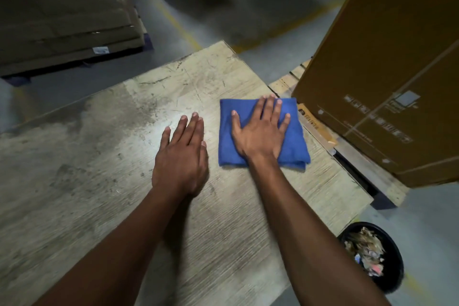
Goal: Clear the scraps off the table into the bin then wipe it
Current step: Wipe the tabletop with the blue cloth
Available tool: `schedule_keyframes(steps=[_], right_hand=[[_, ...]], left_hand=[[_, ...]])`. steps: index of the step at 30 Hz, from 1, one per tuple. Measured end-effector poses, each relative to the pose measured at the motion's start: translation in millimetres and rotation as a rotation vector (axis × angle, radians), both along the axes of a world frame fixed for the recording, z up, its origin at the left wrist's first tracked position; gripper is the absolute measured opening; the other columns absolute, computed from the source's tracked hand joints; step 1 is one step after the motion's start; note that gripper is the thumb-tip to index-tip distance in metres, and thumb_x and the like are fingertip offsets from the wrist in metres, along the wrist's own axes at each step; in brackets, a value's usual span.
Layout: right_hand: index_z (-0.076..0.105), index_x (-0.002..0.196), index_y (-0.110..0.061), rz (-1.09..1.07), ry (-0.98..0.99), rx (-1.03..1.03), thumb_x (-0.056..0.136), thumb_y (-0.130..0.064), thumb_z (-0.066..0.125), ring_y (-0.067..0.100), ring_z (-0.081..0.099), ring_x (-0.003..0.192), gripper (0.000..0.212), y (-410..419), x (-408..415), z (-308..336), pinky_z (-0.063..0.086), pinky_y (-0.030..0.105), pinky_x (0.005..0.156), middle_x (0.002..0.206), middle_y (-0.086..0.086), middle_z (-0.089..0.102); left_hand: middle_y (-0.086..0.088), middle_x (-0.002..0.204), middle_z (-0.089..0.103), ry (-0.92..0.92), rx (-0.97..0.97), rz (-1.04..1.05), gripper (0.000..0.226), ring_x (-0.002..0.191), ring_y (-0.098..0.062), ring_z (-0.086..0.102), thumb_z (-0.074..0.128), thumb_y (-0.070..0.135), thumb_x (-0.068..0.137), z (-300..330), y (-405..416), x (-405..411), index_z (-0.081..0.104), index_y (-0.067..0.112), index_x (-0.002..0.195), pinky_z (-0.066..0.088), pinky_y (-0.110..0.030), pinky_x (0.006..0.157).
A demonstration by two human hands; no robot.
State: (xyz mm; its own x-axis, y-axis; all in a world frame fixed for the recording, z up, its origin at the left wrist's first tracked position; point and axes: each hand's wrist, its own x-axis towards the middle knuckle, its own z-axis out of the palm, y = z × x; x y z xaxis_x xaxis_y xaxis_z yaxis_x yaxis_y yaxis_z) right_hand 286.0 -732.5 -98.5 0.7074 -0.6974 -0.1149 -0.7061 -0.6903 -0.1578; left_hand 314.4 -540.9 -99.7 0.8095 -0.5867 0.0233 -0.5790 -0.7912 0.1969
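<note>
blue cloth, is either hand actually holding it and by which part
Neither hand has a grip on it. The right hand lies flat, fingers spread, pressing the middle of the folded blue cloth onto the table. The left hand rests open on bare wood.

Cloth (295,136) partly hidden under hand; bin (395,278) rim partly behind table

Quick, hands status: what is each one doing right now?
Left hand: open, flat on the worn wooden table, holding nothing.
Right hand: open, fingers spread, pressing flat on the folded blue cloth.

Table (99,181) lies open leftward; a tall carton (387,69) blocks the right.
</note>
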Motion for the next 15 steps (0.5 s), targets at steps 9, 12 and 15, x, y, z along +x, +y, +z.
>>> schedule_keyframes(steps=[9, 12, 15], right_hand=[[0.003, 0.173, -0.012, 0.001, -0.028, 0.002, 0.104, -0.075, 0.011, 0.029, -0.005, 0.168, 0.094, -25, 16, 0, -0.004, 0.057, 0.133, 0.182, 0.009, -0.002], [0.007, 0.173, -0.013, -0.153, -0.036, -0.004, 0.103, -0.076, 0.01, 0.027, -0.004, 0.168, 0.095, -21, -61, 0, -0.003, 0.057, 0.133, 0.182, 0.008, 0.002], [0.008, 0.173, -0.013, -0.292, -0.035, -0.023, 0.102, -0.077, 0.011, 0.027, -0.003, 0.168, 0.096, -11, -133, -1, -0.001, 0.057, 0.133, 0.182, 0.008, 0.006]], left_hand=[[0.003, 0.181, 0.009, -0.013, 0.012, -0.008, 0.063, 0.168, -0.015, 0.002, 0.018, 0.038, 0.114, 3, 2, -2, 0.013, 0.019, 0.173, 0.007, -0.048, 0.136], [0.003, 0.181, 0.007, -0.004, 0.008, -0.016, 0.063, 0.168, -0.015, 0.001, 0.017, 0.038, 0.114, 4, 2, -3, 0.012, 0.018, 0.173, 0.006, -0.048, 0.136], [0.004, 0.181, 0.005, -0.003, 0.002, -0.019, 0.063, 0.168, -0.014, -0.001, 0.014, 0.04, 0.114, 4, 4, -3, 0.01, 0.019, 0.173, 0.005, -0.049, 0.136]])
